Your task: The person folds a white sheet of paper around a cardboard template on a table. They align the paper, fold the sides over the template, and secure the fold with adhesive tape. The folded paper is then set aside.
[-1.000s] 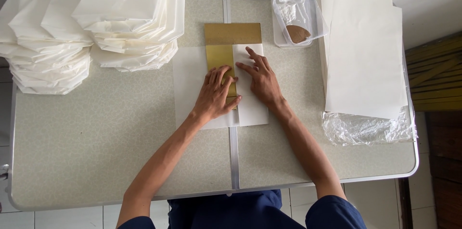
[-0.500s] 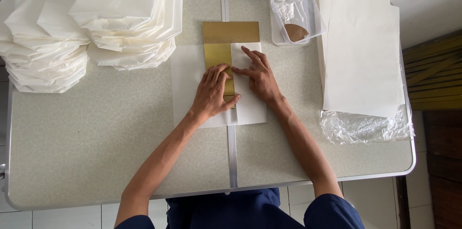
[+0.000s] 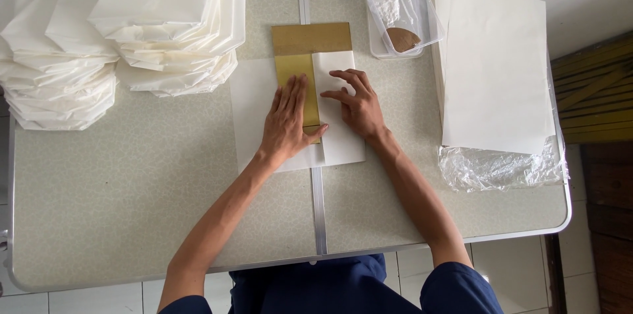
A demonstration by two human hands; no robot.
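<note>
A sheet of white paper (image 3: 254, 109) lies flat in the middle of the table, with a gold-brown board (image 3: 310, 40) on top of it. The paper's right flap (image 3: 339, 146) is folded over the board. My left hand (image 3: 287, 123) lies flat, fingers together, on the gold board and holds it down. Beside it, my right hand (image 3: 356, 103) presses the folded flap with spread fingers. Neither hand grips anything.
Stacks of folded white paper bags (image 3: 119, 30) fill the table's far left. A clear plastic tub (image 3: 399, 14) with white and brown paste stands at the back. A pile of white sheets (image 3: 494, 63) on crinkled plastic wrap (image 3: 501, 165) lies at the right.
Both hands have slid slightly along the paper, the right hand moving over the folded flap. The board and paper stay in place.
</note>
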